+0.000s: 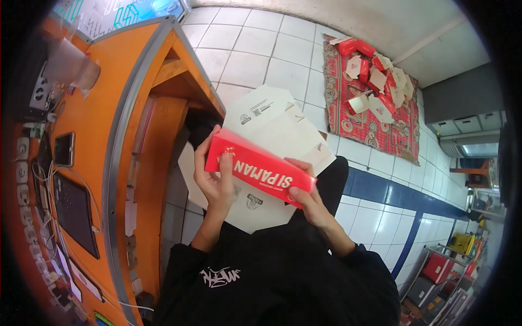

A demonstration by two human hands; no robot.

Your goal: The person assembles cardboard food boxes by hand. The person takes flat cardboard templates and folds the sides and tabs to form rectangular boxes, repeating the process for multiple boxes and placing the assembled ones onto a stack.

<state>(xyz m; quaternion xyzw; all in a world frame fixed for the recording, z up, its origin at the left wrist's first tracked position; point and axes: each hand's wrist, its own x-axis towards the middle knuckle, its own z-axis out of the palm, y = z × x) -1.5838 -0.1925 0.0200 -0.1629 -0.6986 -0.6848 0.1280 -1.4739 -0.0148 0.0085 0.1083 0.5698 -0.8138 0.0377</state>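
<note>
Far left of the left hand: orange counter (119, 57), with a plastic cup (76, 65) up-left of that hand, a phone (63, 149) nearer, and a dark tablet (76, 212) down-left among cables.

Left hand (213, 179): gripping the left end of a red carton piece (260, 167), thumb on its lettered face, fingers behind the edge. Piece slants down from this hand to the right one, held over the lap.

Between the hands: white printed card (266, 117) spreads beyond the red face, more white card (258, 212) below it. Cannot tell whether all of it joins the red piece or some lies loose underneath.

Right hand (307, 198): pinching the right end, thumb on the red face, fingers over the far edge.

Up-right of the right hand, well apart on the floor: patterned mat (353, 138) bearing a heap of red boxes (364, 69). These look shaped, several with pale flaps standing open. Progress, my reading: many units formed, lids not shut; the one in hand only partly worked, its closed shape not yet reached.
</note>
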